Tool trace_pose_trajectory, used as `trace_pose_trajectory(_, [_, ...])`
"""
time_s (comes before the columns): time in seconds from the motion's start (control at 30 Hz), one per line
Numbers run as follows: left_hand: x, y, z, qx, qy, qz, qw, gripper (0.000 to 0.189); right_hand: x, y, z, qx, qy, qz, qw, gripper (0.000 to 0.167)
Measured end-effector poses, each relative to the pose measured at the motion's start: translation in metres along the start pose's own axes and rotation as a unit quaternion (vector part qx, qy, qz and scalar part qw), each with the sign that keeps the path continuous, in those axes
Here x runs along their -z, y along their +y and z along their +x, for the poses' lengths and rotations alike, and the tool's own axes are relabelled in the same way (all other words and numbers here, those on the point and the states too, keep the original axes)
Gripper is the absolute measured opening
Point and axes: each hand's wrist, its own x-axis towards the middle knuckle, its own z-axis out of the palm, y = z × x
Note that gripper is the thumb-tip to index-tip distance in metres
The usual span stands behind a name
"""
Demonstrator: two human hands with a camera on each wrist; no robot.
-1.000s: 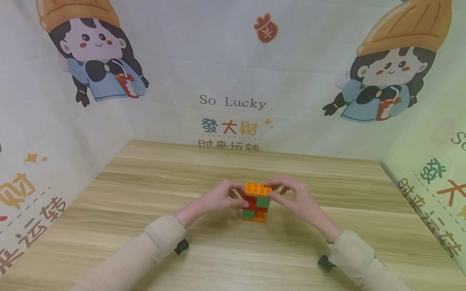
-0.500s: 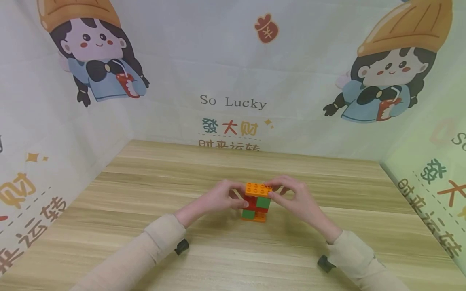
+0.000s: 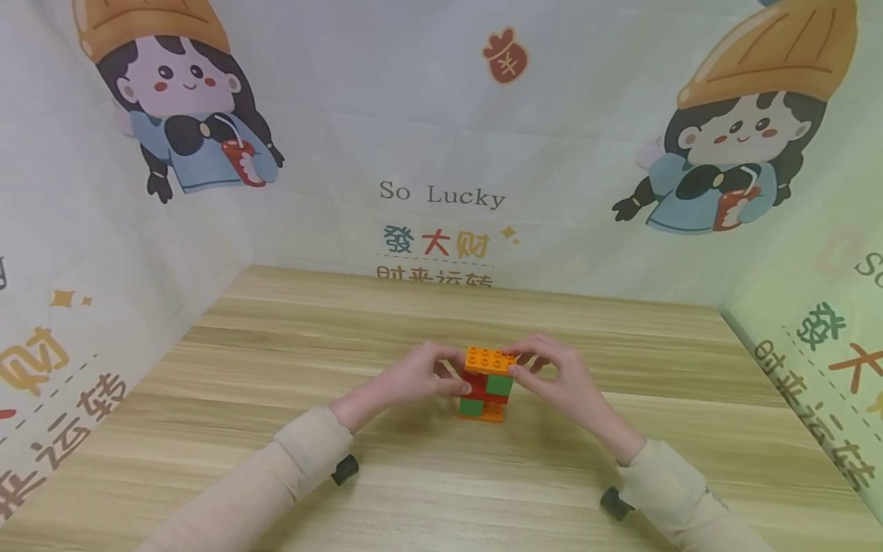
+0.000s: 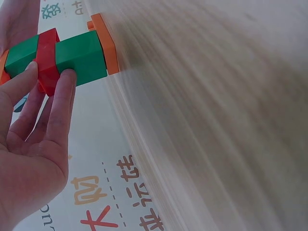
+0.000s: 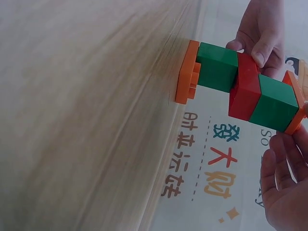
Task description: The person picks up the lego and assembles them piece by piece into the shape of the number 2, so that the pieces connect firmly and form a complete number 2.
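A small tower of toy building bricks stands upright on the table. Its orange base plate [image 3: 493, 414] lies on the wood and carries a lower green brick [image 4: 84, 55]. Over that sit a red brick [image 5: 246, 89], an upper green brick [image 3: 500, 385] offset to the right, and an orange top plate [image 3: 488, 359] with studs. My left hand [image 3: 414, 373] grips the red brick between thumb and fingers from the left side. From the right, my right hand [image 3: 560, 377] pinches the right end of the top plate, whose edge its fingers partly cover.
The wooden table [image 3: 310, 337] is bounded by a printed cloth backdrop [image 3: 331, 146] at the back and both sides. A black device sits under each sleeve cuff, the left device [image 3: 345, 469] and the right device [image 3: 616, 503].
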Motion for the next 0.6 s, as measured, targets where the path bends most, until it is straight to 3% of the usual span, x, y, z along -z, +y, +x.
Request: trace_pose_trajectory(0.6, [-0.0015, -0.001, 0.0009, 0.006, 0.002, -0.002, 1.0, 0.024, 0.004, -0.0052, 0.0014, -0.029, -0.019, -0.019, 0.9992, 0.026])
